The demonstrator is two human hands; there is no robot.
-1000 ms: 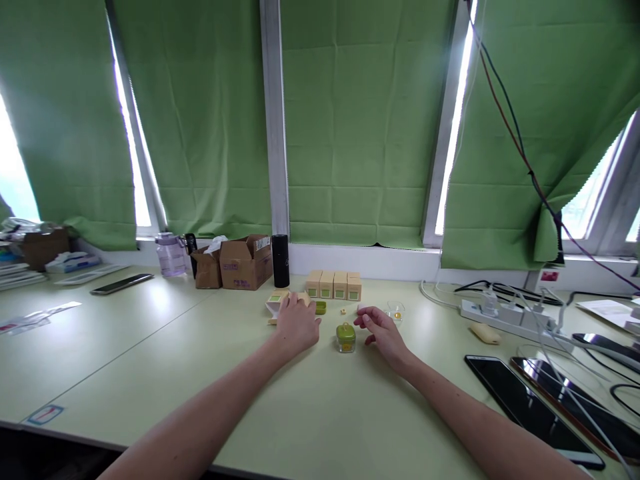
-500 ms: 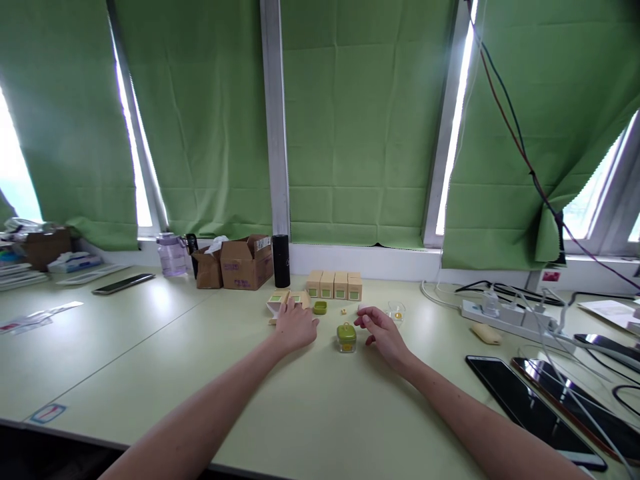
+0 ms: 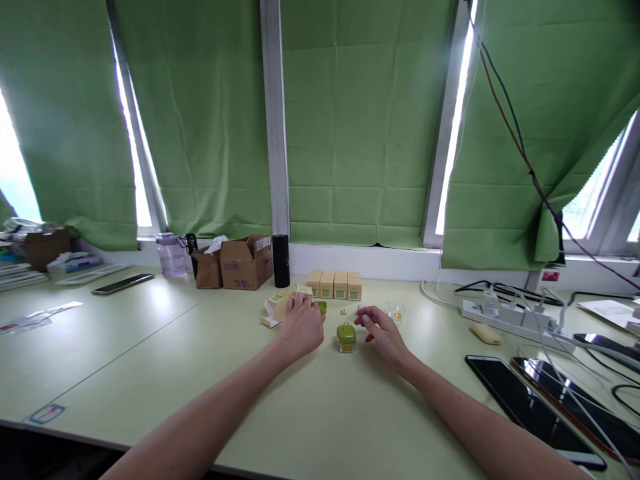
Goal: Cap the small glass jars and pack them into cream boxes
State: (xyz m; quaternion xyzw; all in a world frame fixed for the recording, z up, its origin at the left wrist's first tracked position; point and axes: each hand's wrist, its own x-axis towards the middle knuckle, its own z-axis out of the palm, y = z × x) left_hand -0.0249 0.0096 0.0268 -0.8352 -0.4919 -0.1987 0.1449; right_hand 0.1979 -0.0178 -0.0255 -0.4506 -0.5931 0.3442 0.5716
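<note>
My left hand [image 3: 303,325] is closed on a small flattened cardboard box [image 3: 303,291], whose pale edge shows beyond the fingertips. Another unfolded cardboard box [image 3: 273,311] lies just left of those fingers. Partly behind my left hand is a small green lid [image 3: 323,307]. My right hand [image 3: 383,331] rests on the table, its fingers loosely bent and apart, holding nothing. Close to its fingertips stands a small clear jar with a green lid [image 3: 346,338]. Beyond it are a tiny yellowish piece [image 3: 343,311] and a clear open cup [image 3: 397,311] with something yellow in it.
Several small closed cardboard boxes [image 3: 334,285] stand in a row at the back. A black cylinder [image 3: 281,261], a brown carton [image 3: 247,263] and a purple bottle [image 3: 172,255] are to the left. Right: a power strip [image 3: 515,320], cables and dark tablets [image 3: 530,407].
My left hand has shifted slightly right and its fingers have closed, raising one flattened box. The other unfolded box now shows more at the left. My right hand has stayed put.
</note>
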